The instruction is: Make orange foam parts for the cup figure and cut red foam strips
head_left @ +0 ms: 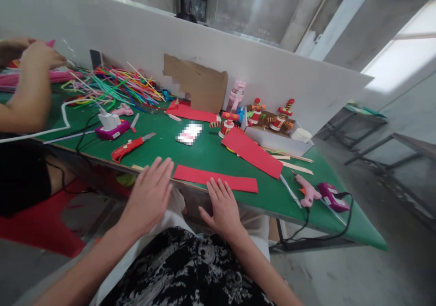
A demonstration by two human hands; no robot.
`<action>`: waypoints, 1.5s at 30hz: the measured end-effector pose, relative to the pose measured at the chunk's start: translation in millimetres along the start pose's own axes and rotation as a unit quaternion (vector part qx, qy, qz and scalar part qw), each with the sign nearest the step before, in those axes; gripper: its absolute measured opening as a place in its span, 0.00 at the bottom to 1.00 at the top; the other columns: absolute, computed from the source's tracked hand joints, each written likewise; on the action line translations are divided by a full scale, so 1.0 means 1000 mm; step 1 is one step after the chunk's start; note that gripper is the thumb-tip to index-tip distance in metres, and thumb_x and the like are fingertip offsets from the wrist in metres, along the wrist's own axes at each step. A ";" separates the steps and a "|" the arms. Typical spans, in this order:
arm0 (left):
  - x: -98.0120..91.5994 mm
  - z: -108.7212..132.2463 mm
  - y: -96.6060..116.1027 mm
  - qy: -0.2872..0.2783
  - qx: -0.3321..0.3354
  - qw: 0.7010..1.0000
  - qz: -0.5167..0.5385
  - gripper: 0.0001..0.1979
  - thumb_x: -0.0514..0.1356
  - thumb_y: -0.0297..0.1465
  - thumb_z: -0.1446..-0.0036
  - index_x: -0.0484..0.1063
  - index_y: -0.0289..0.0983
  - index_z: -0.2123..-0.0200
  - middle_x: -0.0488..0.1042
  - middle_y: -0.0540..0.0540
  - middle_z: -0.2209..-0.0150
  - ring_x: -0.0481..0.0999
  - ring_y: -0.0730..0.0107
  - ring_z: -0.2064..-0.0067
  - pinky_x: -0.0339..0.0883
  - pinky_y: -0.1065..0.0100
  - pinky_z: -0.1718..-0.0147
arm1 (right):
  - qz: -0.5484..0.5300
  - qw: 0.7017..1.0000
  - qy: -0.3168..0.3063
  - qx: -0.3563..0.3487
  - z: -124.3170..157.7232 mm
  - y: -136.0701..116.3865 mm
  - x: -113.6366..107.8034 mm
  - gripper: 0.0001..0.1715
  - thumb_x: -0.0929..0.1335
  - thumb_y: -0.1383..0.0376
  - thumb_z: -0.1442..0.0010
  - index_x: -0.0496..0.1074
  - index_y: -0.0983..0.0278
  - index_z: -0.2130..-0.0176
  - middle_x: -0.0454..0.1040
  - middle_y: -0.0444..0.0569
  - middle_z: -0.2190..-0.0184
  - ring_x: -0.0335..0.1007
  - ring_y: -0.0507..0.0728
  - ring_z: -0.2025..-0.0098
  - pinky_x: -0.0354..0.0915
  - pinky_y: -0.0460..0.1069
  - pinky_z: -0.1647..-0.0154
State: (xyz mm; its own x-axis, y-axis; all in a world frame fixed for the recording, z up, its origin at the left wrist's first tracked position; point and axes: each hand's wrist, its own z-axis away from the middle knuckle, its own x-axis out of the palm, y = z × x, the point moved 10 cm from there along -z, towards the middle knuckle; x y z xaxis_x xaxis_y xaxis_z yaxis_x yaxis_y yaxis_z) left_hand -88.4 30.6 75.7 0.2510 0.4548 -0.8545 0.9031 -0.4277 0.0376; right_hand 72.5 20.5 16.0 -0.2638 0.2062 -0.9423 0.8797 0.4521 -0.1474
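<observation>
My left hand (150, 192) is at the table's front edge, its fingers stretched out and nothing in it. It lies just left of a long red strip (200, 176) on the green table (160, 149). With fingers spread, my right hand (222, 206) rests its fingertips at the strip's front edge. A wider red piece (252, 153) slants behind and to the right. The red utility knife (127, 149) has its blade out, beyond my left hand. A bright pixelated rectangle (190, 133) lies mid-table.
Pink glue gun (308, 191) and purple power block (333, 197) stand at the right, with cables over the edge. A box (272, 137) holds small red figures. Colourful sticks (126, 85) pile up at the back left. A person's arms (34, 83) are at the far left.
</observation>
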 end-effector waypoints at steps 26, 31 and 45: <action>0.074 -0.023 0.058 -0.094 0.081 0.989 0.082 0.31 0.39 0.40 0.34 0.69 0.33 0.40 0.70 0.36 0.38 0.65 0.49 0.35 0.50 0.44 0.35 | 0.009 0.987 -0.056 0.149 0.058 0.073 -0.040 0.41 0.59 0.47 0.31 0.58 0.74 0.33 0.56 0.63 0.31 0.45 0.64 0.27 0.48 0.60 0.28; 0.070 -0.018 0.029 -0.093 0.043 0.992 0.078 0.29 0.40 0.39 0.34 0.68 0.37 0.39 0.70 0.42 0.38 0.62 0.50 0.33 0.48 0.42 0.35 | 0.031 0.979 -0.064 0.189 0.092 0.107 -0.051 0.39 0.59 0.48 0.30 0.58 0.71 0.32 0.54 0.62 0.30 0.45 0.65 0.27 0.47 0.62 0.29; 0.116 -0.071 0.148 -0.225 0.162 0.958 0.071 0.30 0.43 0.25 0.38 0.59 0.34 0.33 0.58 0.45 0.31 0.54 0.63 0.29 0.52 0.57 0.34 | 0.025 0.984 -0.051 0.169 0.020 0.071 -0.026 0.32 0.55 0.58 0.28 0.58 0.73 0.32 0.56 0.57 0.31 0.48 0.64 0.28 0.45 0.61 0.28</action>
State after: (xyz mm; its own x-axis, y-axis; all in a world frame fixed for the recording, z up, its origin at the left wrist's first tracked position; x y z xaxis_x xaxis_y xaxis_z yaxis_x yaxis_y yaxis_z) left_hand 99.0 75.5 19.3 0.1222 0.0226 -0.9922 0.6970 -0.7137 0.0696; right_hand 149.7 29.7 23.7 -0.1920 0.1255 -0.9733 0.9762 0.1261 -0.1763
